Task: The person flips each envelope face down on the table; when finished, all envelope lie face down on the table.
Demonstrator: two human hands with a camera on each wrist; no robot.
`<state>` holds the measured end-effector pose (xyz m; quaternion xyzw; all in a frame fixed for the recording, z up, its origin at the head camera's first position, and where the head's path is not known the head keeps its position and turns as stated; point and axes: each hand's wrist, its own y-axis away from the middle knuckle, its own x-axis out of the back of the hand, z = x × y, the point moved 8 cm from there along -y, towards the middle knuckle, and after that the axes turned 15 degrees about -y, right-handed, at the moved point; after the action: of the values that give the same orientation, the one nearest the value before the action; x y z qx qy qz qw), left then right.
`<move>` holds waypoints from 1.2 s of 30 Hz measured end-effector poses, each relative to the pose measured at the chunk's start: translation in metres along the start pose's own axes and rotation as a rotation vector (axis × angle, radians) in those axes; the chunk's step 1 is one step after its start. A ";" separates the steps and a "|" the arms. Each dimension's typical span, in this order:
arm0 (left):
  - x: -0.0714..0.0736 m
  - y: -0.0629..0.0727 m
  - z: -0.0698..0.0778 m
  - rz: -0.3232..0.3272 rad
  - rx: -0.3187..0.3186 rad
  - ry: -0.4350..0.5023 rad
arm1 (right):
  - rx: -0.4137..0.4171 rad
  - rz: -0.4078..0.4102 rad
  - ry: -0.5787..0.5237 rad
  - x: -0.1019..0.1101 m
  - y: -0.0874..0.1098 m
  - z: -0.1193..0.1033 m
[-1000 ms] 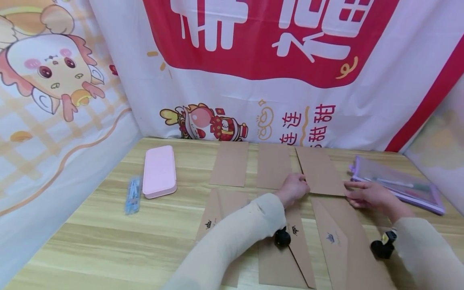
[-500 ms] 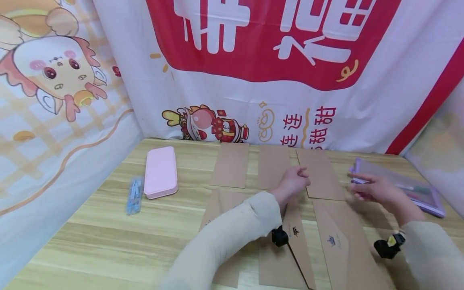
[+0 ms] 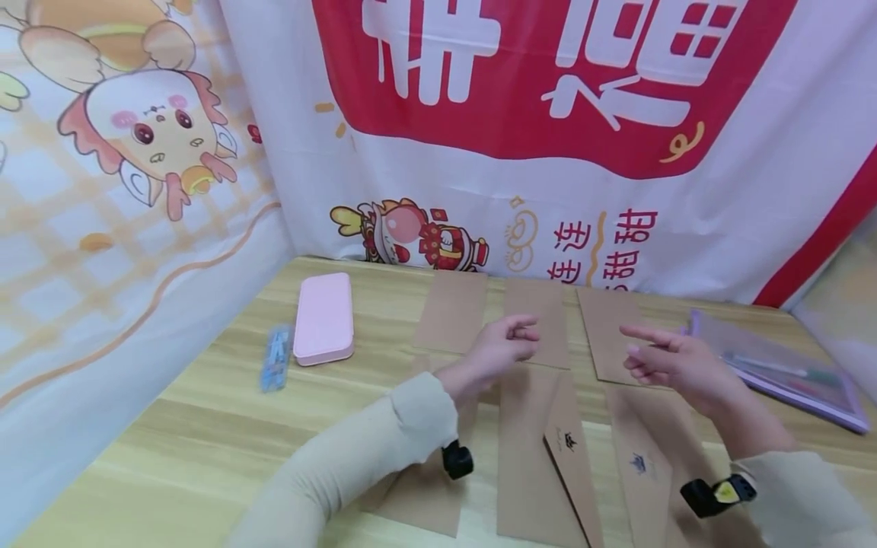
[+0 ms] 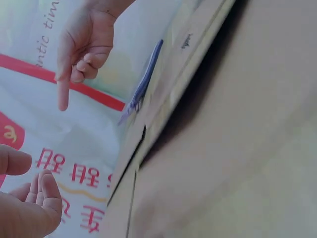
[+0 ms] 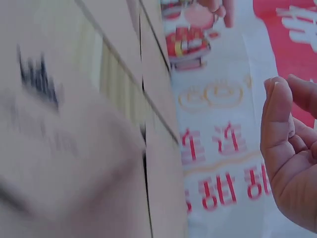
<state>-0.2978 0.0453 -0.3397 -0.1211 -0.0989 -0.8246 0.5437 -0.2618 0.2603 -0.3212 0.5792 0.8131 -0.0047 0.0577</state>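
Drifting left from that back-right rectangular brown paper envelope (image 3: 603, 335): the left hand (image 3: 502, 348), grip loosely parted; right hand (image 3: 681, 367) relaxed too.

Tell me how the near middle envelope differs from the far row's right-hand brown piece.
The near middle envelope shows a crown-printed flap; the far right-hand piece shows plain brown. In the head view, the envelope appears larger than the piece. Both are brown and lie on the table.
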 end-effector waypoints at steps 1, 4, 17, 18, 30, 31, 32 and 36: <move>0.005 0.004 -0.003 0.002 0.008 0.014 | 0.007 -0.029 -0.046 -0.007 -0.001 0.000; 0.019 0.015 -0.010 -0.007 0.015 0.043 | 0.007 -0.090 -0.158 -0.027 -0.005 0.001; 0.094 0.076 -0.051 0.079 0.059 -0.096 | -0.110 -0.254 -0.322 -0.107 -0.012 0.028; 0.099 0.082 -0.054 0.088 0.064 -0.094 | -0.121 -0.257 -0.318 -0.112 -0.012 0.031; 0.129 0.134 -0.085 0.109 0.184 -0.031 | -0.246 -0.298 -0.333 -0.172 -0.011 0.057; 0.129 0.136 -0.086 0.106 0.191 -0.015 | -0.247 -0.307 -0.341 -0.176 -0.012 0.058; 0.128 0.137 -0.086 0.099 0.196 -0.003 | -0.249 -0.316 -0.349 -0.180 -0.012 0.059; 0.126 0.141 -0.089 0.076 0.215 0.034 | -0.269 -0.318 -0.389 -0.191 -0.013 0.066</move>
<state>-0.2242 -0.1460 -0.3811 -0.0518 -0.1729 -0.7900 0.5859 -0.2071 0.0709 -0.3684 0.4197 0.8607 -0.0169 0.2876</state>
